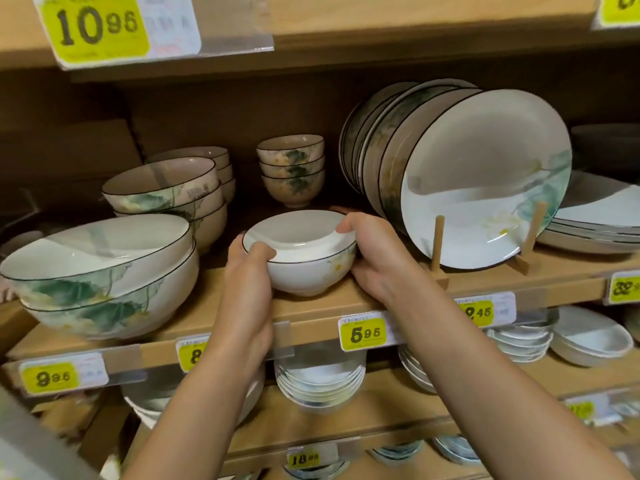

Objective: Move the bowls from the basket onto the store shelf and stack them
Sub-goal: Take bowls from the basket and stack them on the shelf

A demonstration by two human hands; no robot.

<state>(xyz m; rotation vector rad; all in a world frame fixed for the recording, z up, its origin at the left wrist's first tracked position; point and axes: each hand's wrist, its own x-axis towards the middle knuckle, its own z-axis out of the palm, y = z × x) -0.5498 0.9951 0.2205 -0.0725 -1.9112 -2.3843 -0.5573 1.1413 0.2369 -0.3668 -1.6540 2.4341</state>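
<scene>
The bowl (pixel 304 233) sits at the centre of the frame, squarely between the two hands, so neither one is nearer. The left hand (pixel 247 282) takes its left side and the right hand (pixel 375 258) its right side. Each grip is grasping the bowl, with the thumb up at the dark rim and the fingers wrapped round the white wall. The fingers on the far side are mostly hidden.

A second dark rim line runs lower across the wall, so this looks like one bowl nested in a lower bowl (pixel 311 275), though I cannot be sure. Both rim lines slope the same way, up toward the right of the frame, which suggests the upper bowl sits square in the lower. The foot seems to rest on the shelf (pixel 311 308) close to its front edge, just above the price tag (pixel 363 334).

Being round, the bowl has no long axis. What counts is that its mouth faces up and that the free room lies straight behind it, toward the upper centre of the frame. That gap ends at the small bowls (pixel 292 168). The plates (pixel 485 178) lean just right of the right hand, and the big bowls (pixel 97 271) stand left of the left hand. A push back would therefore have to run straight, keeping the right knuckles off the plates. The basket is not in view.
</scene>
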